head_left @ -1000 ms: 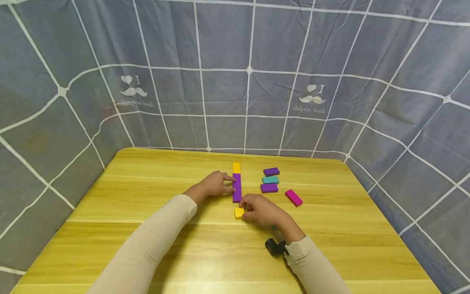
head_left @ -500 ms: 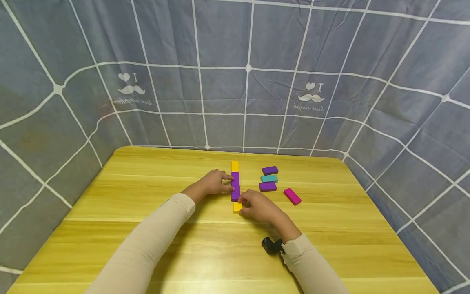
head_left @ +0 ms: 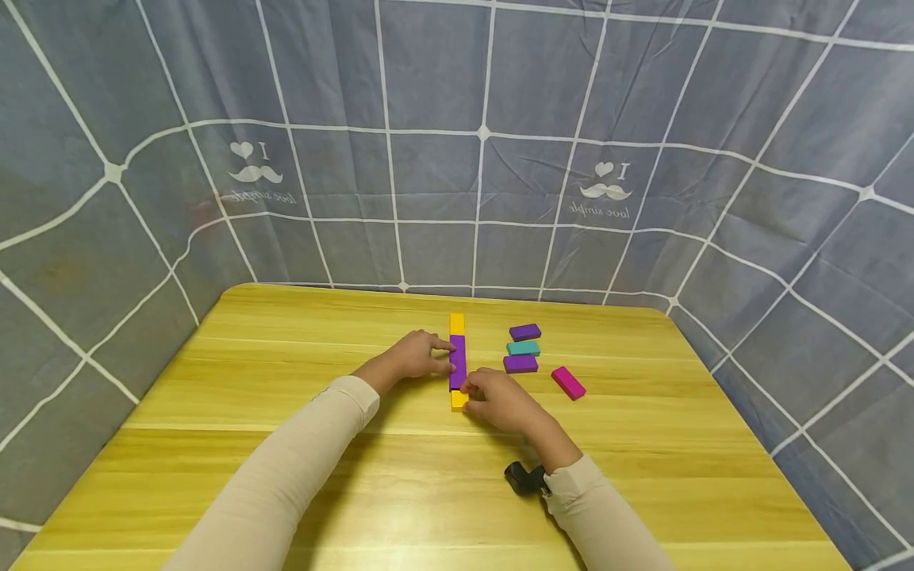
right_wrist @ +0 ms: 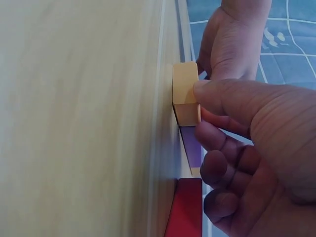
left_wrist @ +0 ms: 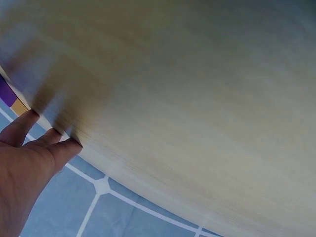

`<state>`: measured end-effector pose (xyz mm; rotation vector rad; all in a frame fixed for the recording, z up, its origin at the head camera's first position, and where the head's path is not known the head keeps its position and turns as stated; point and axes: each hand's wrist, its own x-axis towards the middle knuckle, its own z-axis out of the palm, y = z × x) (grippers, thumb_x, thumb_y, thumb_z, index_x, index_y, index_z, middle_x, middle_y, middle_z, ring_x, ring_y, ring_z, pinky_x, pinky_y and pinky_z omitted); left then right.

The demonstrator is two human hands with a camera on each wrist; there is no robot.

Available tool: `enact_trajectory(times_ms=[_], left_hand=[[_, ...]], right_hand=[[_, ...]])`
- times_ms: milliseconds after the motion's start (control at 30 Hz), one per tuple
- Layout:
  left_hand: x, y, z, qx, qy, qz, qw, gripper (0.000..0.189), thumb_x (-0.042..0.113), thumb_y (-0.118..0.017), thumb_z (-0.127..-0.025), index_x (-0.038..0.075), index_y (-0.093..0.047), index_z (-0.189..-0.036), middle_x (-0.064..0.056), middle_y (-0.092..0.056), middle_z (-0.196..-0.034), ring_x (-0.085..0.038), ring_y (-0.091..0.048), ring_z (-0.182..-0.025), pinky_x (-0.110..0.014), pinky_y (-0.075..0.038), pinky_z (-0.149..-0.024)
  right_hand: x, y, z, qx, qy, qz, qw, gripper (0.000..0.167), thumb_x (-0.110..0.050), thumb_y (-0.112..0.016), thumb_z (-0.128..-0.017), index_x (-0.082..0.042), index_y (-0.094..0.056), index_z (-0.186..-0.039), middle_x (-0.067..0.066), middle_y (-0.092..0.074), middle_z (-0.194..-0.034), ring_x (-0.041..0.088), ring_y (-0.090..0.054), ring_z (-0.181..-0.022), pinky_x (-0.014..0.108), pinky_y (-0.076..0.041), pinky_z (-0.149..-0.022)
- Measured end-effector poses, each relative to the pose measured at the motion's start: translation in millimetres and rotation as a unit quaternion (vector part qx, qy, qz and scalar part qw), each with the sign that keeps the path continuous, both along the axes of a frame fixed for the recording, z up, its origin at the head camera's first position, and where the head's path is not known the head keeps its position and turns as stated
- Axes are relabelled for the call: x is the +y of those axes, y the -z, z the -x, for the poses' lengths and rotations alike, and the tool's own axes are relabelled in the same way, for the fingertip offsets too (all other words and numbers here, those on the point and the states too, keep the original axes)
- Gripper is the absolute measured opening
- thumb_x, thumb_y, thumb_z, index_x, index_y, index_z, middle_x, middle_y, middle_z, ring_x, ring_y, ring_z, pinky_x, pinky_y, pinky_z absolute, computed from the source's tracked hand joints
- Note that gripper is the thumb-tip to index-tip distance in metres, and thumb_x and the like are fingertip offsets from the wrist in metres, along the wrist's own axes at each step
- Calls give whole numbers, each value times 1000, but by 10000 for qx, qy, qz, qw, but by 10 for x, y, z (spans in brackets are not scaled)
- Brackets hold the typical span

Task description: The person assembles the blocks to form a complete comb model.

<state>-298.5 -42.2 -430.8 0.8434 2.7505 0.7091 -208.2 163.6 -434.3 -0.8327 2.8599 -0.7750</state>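
Observation:
Purple blocks (head_left: 458,361) lie end to end in a straight line away from me, with a yellow block (head_left: 457,324) at their far end. My left hand (head_left: 414,354) touches the row's left side with extended index finger and thumb; in the left wrist view its other fingertips (left_wrist: 73,143) appear to rest on the wood. At the near end, my right hand (head_left: 502,400) pinches another yellow block (head_left: 458,402) against the purple one. The right wrist view shows the thumb on this yellow block (right_wrist: 185,89), the remaining fingers curled beside it.
Right of the row lie a dark purple block (head_left: 524,332), a teal block (head_left: 524,348) and a purple block (head_left: 520,364). Farther right is a magenta block (head_left: 568,382). A black device (head_left: 524,478) sits at my right wrist. A grey curtain (head_left: 435,174) encloses the wooden table (head_left: 400,492).
My right hand has moved the near yellow block away from me, closing the gap to the purple blocks, and shifted it slightly left. My left hand has stayed at the row.

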Motion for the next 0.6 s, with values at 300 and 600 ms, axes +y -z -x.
enact_trajectory(times_ms=[300, 600], left_hand=[[6, 8, -4, -117, -113, -77, 9998, 47, 35, -73, -90, 13, -67, -131, -14, -61, -135, -37, -44, -136, -51, -30, -114], [-16, 14, 8, -5, 0, -84, 10000, 46, 34, -72, -91, 12, -67, -131, -16, -62, -132, -38, -45, -135, -51, -30, -114]], right_hand=[[-35, 9, 13, 0, 132, 22, 9999, 14, -11, -73, -89, -5, -69, -101, 0, -62, -91, 15, -56, -83, 34, -51, -78], [-59, 24, 23, -23, 270, 39, 9996, 11, -12, -73, -90, -7, -68, -99, -1, -60, -90, 14, -56, -81, 33, -51, -77]])
